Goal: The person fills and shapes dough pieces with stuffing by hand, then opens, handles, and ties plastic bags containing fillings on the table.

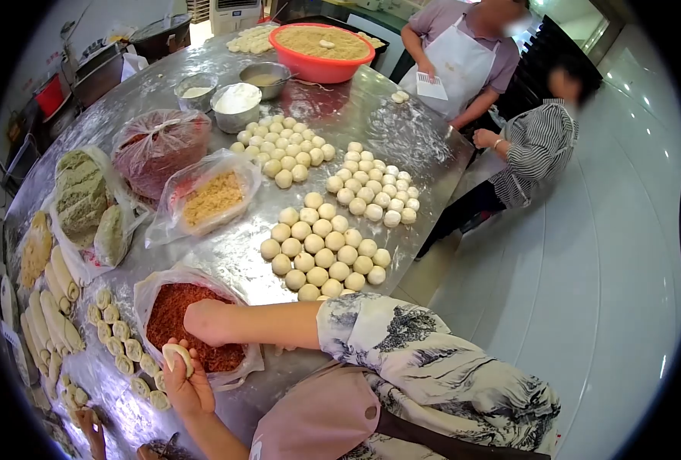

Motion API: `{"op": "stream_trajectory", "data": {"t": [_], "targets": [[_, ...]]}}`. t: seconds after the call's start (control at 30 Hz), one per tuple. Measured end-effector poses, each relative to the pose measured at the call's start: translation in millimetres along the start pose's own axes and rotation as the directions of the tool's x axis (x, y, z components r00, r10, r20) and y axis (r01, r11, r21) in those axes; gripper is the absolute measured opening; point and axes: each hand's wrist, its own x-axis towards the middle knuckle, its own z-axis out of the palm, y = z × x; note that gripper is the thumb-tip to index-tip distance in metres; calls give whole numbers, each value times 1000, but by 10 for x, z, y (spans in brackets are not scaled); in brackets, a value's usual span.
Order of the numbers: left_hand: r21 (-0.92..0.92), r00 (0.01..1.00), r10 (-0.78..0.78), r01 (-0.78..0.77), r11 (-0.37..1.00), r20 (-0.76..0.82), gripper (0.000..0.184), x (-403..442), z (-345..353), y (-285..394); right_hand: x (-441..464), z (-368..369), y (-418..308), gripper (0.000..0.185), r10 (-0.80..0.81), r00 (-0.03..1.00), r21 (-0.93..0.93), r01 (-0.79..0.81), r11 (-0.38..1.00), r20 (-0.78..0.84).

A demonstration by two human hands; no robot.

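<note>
A plastic-lined container of red shredded filling [172,307] sits on the metal table in front of me. My right hand [206,322] reaches down into that filling, its fingers buried and hidden. Just beside the container's near-left edge, my left hand [189,387] holds up a flattened, cupped piece of dough [178,359]. Small rolled dough pieces [121,330] lie in rows to the left. Beyond the filling, round dough balls [317,239] are grouped on the table.
Bags with green filling [80,195], yellow crumbs [214,199] and dark red filling [160,149] stand on the left. Metal bowls [237,119] and a red basin [321,69] are farther back. Two people stand across the table; another person's hand [91,429] is at lower left.
</note>
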Motion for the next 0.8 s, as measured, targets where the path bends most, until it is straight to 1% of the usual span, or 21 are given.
{"op": "stream_trajectory", "data": {"t": [0.07,0.17,0.27,0.3,0.4,0.43,0.53,0.57,0.6,0.67,0.73,0.8], "targets": [[26,999,5,-4,1000,-45,33,-3,1,-12,-4,-10,32,12,15,999,33,-13,999,-47],[16,999,17,-16,1000,-50,29,70,-74,-48,-102,-190,12,11,5,974,105,20,994,-227],[-135,992,-69,55,989,-103,30,120,-6,-27,-62,-245,-43,14,-26,931,218,112,969,-364],[-187,996,-61,46,981,-72,34,163,-14,-40,-129,-426,-146,17,3,971,330,79,941,-241],[-225,993,-121,118,967,-3,35,165,154,-41,13,-119,-252,16,-35,926,278,149,949,-375],[-221,973,-124,167,961,195,39,262,-70,-93,9,-68,-265,15,-65,933,306,182,934,-355],[-251,985,-157,171,953,73,40,318,-63,-164,21,83,-302,15,18,929,513,187,838,-368],[-243,981,-168,186,952,95,40,334,-106,-174,20,93,-298,16,12,938,557,194,808,-345],[-235,977,-180,203,951,116,40,351,-172,-173,25,99,-306,17,22,930,517,185,836,-367],[-234,964,-198,236,943,175,40,349,-205,-172,8,78,-323,25,41,910,437,158,885,-412],[-248,948,-204,265,932,245,42,335,-182,-151,-42,37,-346,21,60,892,389,134,911,-447],[-293,965,-216,251,922,146,43,328,-73,-180,-79,-2,-324,17,54,873,346,134,928,-484]]}}
